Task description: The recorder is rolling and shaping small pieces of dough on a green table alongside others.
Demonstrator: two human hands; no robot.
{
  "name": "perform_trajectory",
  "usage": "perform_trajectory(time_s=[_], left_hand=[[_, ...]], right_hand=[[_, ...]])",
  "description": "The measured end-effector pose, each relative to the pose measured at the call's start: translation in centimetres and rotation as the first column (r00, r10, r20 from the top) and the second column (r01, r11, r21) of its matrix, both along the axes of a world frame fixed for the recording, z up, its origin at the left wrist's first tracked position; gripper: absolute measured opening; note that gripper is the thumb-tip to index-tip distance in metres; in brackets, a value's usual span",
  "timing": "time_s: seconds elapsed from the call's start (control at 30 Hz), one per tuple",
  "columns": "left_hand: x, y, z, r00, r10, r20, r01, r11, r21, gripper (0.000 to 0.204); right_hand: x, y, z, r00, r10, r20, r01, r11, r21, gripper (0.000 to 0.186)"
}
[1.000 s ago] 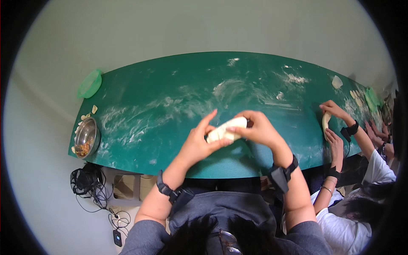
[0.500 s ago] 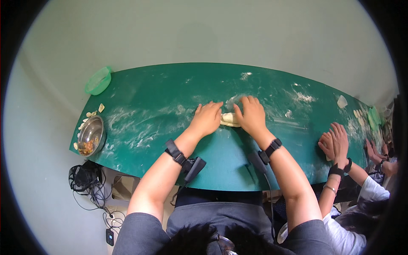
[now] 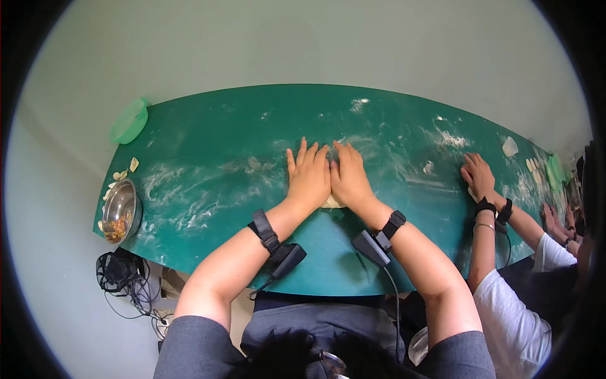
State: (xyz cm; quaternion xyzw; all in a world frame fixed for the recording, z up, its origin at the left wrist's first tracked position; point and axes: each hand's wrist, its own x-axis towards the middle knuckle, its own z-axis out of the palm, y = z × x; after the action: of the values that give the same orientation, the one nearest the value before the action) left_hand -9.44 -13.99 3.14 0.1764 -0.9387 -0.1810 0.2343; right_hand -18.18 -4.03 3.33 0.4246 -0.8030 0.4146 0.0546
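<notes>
My left hand (image 3: 308, 174) and my right hand (image 3: 348, 176) lie side by side near the middle of the green table (image 3: 240, 132), pressed over a piece of pale dough (image 3: 333, 202). Both have their fingers stretched out flat and pointing away from me. Only a small part of the dough shows below and between the palms; the rest is hidden. Streaks of white flour surround my hands on the tabletop. Black straps with small dark devices are on both my wrists.
At left are a green plastic bowl (image 3: 128, 123), small dough pieces (image 3: 120, 176) and a steel bowl (image 3: 125, 211) with food bits; cables (image 3: 132, 294) lie below. At right, a co-worker's hands (image 3: 481, 177) press on dough; more hands (image 3: 552, 221) and green items (image 3: 555, 174) sit beyond.
My hands lowered the dough to the table, let their grip go and flattened over it, drawing together so it is mostly covered. The co-worker's hands also moved, now stacked over their dough.
</notes>
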Motion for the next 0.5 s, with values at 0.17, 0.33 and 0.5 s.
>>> perform_trajectory(time_s=[0.17,0.33,0.5], left_hand=[[1.3,0.1,-1.0,0.999,0.049,0.016,-0.048,0.998,-0.05,0.052],[0.7,-0.2,-1.4,0.999,0.048,-0.012,-0.049,0.992,-0.12,0.062],[-2.0,-1.9,-0.8,0.993,0.093,-0.067,-0.103,0.98,-0.169,0.063]], right_hand=[[2.6,0.9,1.2,0.996,0.013,-0.083,-0.013,1.0,0.0,0.052],[1.7,0.6,0.4,0.987,0.009,-0.159,-0.002,0.999,0.04,0.06],[-1.5,-1.6,0.1,0.983,-0.052,-0.176,0.066,0.995,0.073,0.065]])
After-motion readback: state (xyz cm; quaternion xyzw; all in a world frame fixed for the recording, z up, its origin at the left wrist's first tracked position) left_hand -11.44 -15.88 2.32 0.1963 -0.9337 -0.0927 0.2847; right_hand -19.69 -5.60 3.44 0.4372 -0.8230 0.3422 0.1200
